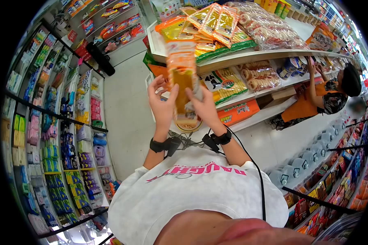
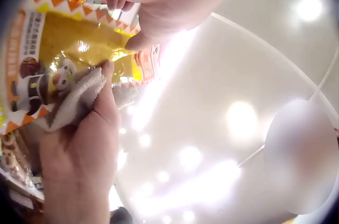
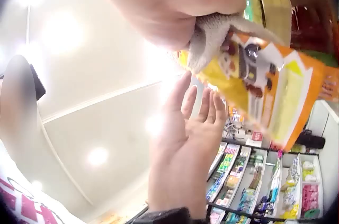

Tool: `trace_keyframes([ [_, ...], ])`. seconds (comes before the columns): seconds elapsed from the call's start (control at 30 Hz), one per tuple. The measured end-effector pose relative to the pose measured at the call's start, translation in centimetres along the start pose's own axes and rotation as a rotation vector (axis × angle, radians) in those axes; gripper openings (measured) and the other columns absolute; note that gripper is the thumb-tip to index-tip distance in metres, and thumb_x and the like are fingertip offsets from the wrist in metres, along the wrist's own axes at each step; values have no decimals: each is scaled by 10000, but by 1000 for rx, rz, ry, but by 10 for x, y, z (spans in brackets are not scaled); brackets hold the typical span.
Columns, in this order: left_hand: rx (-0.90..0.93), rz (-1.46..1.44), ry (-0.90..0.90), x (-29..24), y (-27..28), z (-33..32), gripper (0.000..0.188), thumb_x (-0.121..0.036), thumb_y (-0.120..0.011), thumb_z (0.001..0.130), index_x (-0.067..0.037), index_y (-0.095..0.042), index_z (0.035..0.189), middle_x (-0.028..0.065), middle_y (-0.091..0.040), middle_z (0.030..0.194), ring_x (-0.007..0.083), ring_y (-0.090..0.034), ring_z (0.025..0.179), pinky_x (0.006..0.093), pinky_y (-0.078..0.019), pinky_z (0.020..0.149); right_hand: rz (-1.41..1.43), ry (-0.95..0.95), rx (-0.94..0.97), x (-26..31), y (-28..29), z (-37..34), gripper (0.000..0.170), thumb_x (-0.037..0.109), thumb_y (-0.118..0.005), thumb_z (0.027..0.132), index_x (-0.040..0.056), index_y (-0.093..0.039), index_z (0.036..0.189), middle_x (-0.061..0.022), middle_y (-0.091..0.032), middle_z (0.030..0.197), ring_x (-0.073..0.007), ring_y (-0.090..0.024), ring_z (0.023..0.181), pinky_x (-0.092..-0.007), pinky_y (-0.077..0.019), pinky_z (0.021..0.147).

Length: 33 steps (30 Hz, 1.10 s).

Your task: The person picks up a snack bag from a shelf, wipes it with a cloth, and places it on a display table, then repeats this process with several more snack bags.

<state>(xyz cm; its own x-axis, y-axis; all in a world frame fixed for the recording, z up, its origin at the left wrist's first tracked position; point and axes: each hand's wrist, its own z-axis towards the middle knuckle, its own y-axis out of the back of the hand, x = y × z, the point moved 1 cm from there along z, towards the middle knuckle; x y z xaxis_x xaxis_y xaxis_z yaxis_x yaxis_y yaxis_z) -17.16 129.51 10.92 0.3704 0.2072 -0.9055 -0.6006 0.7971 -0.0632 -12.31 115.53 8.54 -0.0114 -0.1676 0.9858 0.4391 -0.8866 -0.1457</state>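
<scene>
My right hand (image 1: 205,107) holds a snack packet (image 1: 181,65) upright, thumb on its front. The packet has a clear window onto yellow-brown contents, an orange-and-white zigzag border and a cartoon figure, plain in the left wrist view. A grey cloth (image 2: 79,102) is bunched in the right hand against the packet's edge. Beside the opposite edge is my left hand (image 1: 162,102), its fingers loosely extended and its thumb tip right at the packet. In the right wrist view the left hand (image 3: 188,139) shows spread fingers below the packet.
A display shelf (image 1: 216,61) in front bears similar orange packets (image 1: 216,22) and bagged rolls (image 1: 265,24). An orange box (image 1: 239,112) sits on a lower level. Stocked racks (image 1: 57,130) stand at left. Another person (image 1: 315,100) is at the shelf's right; large clear bottles (image 1: 302,161) line the floor.
</scene>
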Motion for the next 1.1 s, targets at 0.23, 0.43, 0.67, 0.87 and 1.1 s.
trace_keyframes([
  [0.23, 256, -60, 322, -10, -19, -36, 476, -367, -561, 1031, 31, -540, 1291, 96, -586, 1158, 136, -544, 1052, 272, -454, 904, -548, 758, 22, 24, 4, -9, 517, 130, -600, 934, 25, -496, 1429, -232, -519, 1424, -342, -516, 1308, -446, -379, 1096],
  [0.43, 252, 40, 425, 16, -19, -41, 465, -413, -533, 1049, 36, -616, 1137, 19, -637, 899, 91, -589, 842, 247, -492, 767, -404, 589, 31, 25, 19, -7, 582, 162, -583, 963, 7, -386, 1489, -231, -525, 1383, -362, -525, 1253, -405, -390, 1064],
  [0.67, -63, -264, 246, -24, -34, -25, 378, -337, -592, 1030, 11, -629, 1174, 68, -704, 1046, 96, -663, 875, 261, -536, 770, -15, 179, 457, -25, 48, -12, 223, 142, -710, 933, -9, -664, 1091, -25, -676, 923, -85, -596, 849, -270, -492, 770],
  [0.87, 84, 22, 308, -8, -6, -25, 271, -137, -698, 950, 33, -617, 1145, 47, -688, 985, 80, -638, 846, 240, -525, 741, -60, 177, 225, -40, 43, -7, 237, 92, -689, 914, -37, -630, 1103, -131, -705, 956, -170, -665, 883, -317, -509, 793],
  [1.1, 147, 121, 282, 10, 31, -26, 349, -141, -712, 939, 50, -591, 1206, 73, -663, 1041, 103, -626, 928, 242, -522, 772, -76, 268, 76, -40, 13, -14, 323, -39, -623, 827, -78, -577, 1144, -253, -691, 1041, -343, -688, 1012, -373, -514, 859],
])
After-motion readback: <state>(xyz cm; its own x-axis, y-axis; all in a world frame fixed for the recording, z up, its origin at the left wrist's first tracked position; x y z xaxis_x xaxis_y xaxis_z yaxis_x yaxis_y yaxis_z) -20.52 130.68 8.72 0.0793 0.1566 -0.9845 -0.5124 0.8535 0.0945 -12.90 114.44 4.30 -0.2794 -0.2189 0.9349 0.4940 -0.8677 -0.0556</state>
